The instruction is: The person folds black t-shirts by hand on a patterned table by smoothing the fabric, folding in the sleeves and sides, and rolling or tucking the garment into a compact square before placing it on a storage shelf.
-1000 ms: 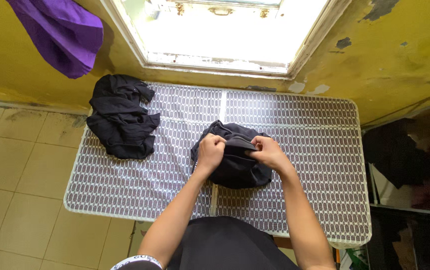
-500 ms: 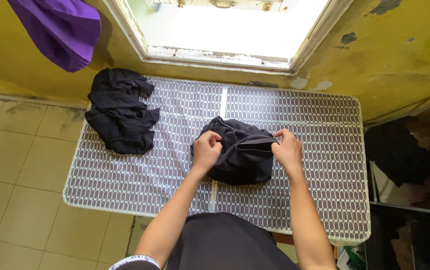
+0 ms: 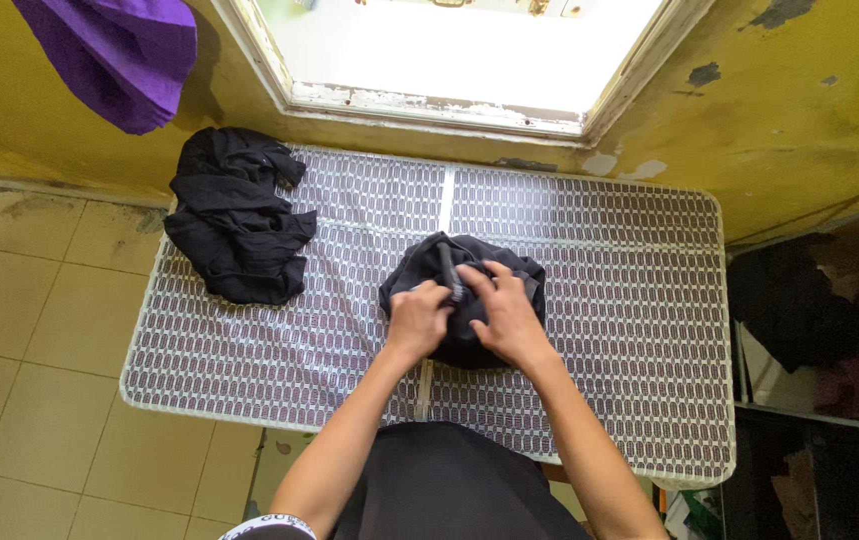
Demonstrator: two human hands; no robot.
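Gripping: left hand (image 3: 417, 318) and right hand (image 3: 502, 312) both closed on dark garment (image 3: 464, 300), mid desk (image 3: 599, 250).
Feel: soft, light, limp; likely bunches.
Hold: gathered top folds.

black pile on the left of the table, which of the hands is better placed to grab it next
Probably the left hand: it lies nearer the black pile. The right hand would have to cross over it. Both hands now grip the dark garment.

Black clothes heap (image 3: 237, 228), purple cloth (image 3: 114, 55), bright window (image 3: 459, 50).
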